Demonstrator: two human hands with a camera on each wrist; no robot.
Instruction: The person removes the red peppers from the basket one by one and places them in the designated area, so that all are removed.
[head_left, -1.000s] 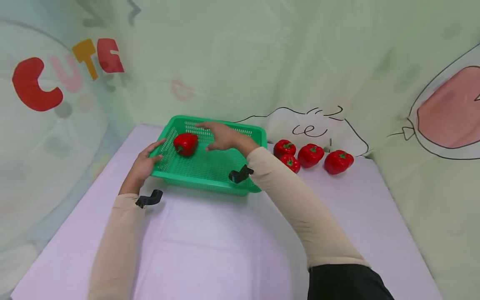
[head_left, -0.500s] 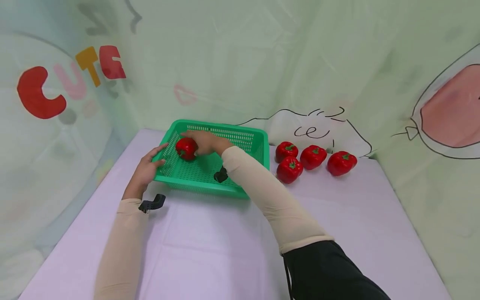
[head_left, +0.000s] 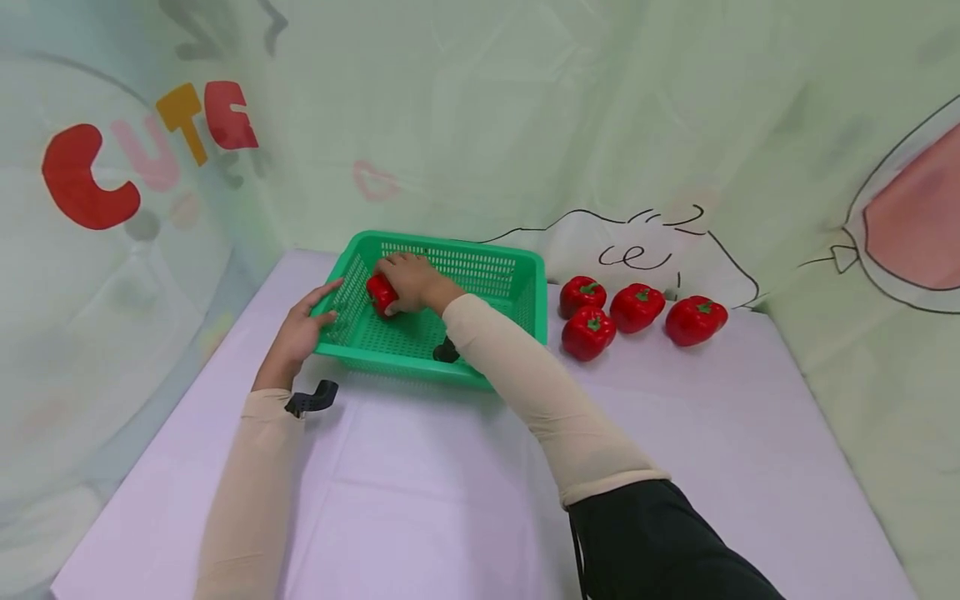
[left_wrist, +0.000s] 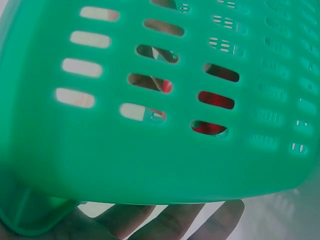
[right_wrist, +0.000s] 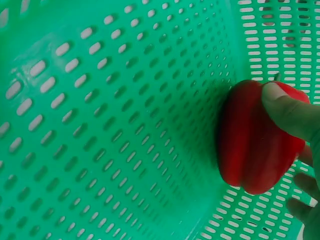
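Note:
A green plastic basket (head_left: 427, 364) with slotted walls sits at the back of the table. At its left end my left hand (head_left: 296, 336) holds the rim with fingers and thumb; its fingertips show along the basket's edge in the left wrist view. Inside the basket, my right hand (head_left: 410, 282) grips a red bell pepper (head_left: 381, 294). In the right wrist view the thumb (right_wrist: 285, 107) presses on the pepper (right_wrist: 252, 145), which lies on its side near the basket wall, stem facing away. Part of the pepper is hidden by the hand.
Several red bell peppers (head_left: 588, 333) stand grouped on the lilac-white table (head_left: 675, 450), right of the basket. A printed cloth backdrop (head_left: 480, 125) rises behind the table and at both sides. My right forearm (head_left: 540, 392) crosses over the basket's front right.
My right hand has moved left and down inside the basket and taken hold of the pepper, which has since shifted slightly right. My left hand has stayed on the rim.

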